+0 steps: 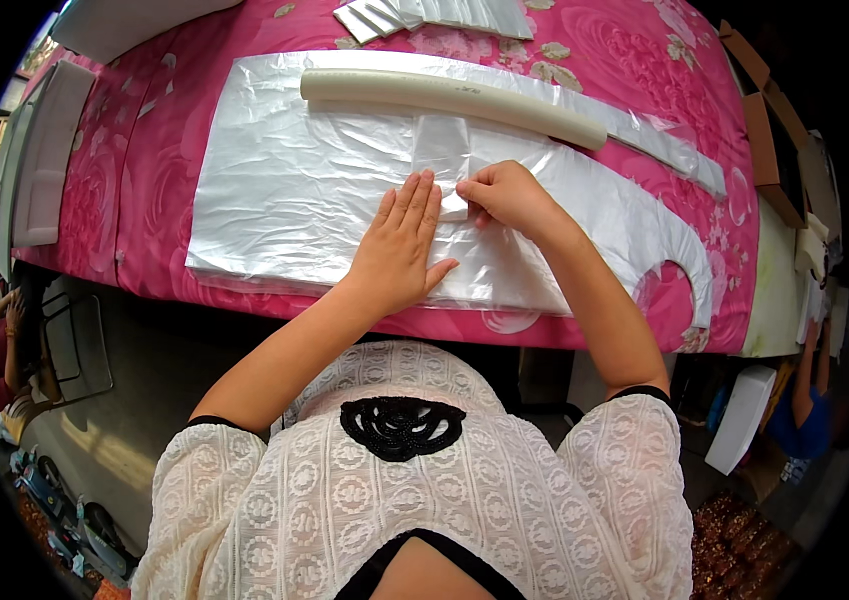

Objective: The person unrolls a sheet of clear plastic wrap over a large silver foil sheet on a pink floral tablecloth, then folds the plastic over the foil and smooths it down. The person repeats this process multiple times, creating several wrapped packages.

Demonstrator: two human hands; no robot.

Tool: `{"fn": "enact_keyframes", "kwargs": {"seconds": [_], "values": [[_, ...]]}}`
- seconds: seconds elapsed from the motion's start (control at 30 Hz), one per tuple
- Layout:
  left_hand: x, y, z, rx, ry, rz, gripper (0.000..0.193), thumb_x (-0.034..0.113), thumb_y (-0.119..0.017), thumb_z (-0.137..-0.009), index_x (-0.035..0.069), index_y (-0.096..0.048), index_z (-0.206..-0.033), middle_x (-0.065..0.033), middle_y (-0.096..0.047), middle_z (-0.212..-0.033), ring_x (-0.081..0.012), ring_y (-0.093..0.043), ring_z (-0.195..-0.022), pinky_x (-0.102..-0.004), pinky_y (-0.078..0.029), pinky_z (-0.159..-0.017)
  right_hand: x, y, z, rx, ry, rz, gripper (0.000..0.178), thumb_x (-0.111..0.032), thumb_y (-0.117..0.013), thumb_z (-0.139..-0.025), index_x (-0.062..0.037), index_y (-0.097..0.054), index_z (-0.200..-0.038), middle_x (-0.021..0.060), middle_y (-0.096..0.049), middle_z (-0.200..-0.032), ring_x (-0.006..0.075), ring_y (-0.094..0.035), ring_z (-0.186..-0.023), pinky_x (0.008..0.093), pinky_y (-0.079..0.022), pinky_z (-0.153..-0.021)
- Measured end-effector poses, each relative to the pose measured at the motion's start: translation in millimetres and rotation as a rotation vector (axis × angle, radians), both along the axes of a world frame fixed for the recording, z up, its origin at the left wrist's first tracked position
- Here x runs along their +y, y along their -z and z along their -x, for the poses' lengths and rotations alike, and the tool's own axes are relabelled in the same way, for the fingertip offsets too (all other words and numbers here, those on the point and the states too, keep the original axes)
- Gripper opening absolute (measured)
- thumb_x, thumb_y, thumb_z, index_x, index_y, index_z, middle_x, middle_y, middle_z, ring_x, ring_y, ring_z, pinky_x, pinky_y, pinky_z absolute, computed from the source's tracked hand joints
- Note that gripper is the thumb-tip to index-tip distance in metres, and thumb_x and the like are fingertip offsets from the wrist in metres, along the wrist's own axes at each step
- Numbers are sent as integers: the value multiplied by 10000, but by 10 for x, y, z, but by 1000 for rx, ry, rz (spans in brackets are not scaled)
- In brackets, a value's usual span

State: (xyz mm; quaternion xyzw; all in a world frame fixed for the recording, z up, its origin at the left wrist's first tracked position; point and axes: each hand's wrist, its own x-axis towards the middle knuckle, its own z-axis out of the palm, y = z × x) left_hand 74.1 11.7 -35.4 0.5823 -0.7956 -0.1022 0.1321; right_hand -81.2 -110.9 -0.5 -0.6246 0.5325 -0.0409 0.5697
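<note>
A stack of silvery-white plastic carrier bags (pixel 285 190) lies flat on the table, its handle ends toward the right. My left hand (pixel 400 240) presses on it, palm down, fingers stretched out. Just right of those fingertips, my right hand (pixel 508 198) is closed in a pinch at the edge of a narrow folded plastic bag (pixel 442 145) lying on the stack. Its lower part is partly hidden by my hands. Beyond both hands a cream-coloured plastic pipe (pixel 445 97) rests across the far side of the stack.
A pink flowered tablecloth (pixel 160 220) covers the table. Several folded plastic bags (pixel 435 14) lie fanned out at the far edge. A white foam box (pixel 55 150) stands at the left end, cardboard boxes (pixel 775 150) at the right. Other people are at both sides.
</note>
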Motion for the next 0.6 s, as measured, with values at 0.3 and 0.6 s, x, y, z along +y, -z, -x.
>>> {"fn": "enact_keyframes", "kwargs": {"seconds": [0.3, 0.6], "values": [[-66, -58, -1, 23, -30, 31, 764, 371, -592, -833, -85, -301, -1372, -243, -291, -1443, -335, -284, -1352, -431, -226, -1104, 404, 152, 51, 17, -241, 1250, 472, -112, -679, -726, 5, -555, -1167, 184, -542, -1195, 319, -502, -1129, 422, -404, -960], [-264, -28, -42, -23, -17, 198, 643, 155, -632, -706, -119, -434, -1253, -228, -478, -1287, -315, -484, -1151, -374, -410, -952, 92, 190, 92, -130, -514, 1093, 484, 49, -557, -712, -7, -553, -1192, 132, -508, -1311, 309, -466, -1217, 387, -371, -1042]]}}
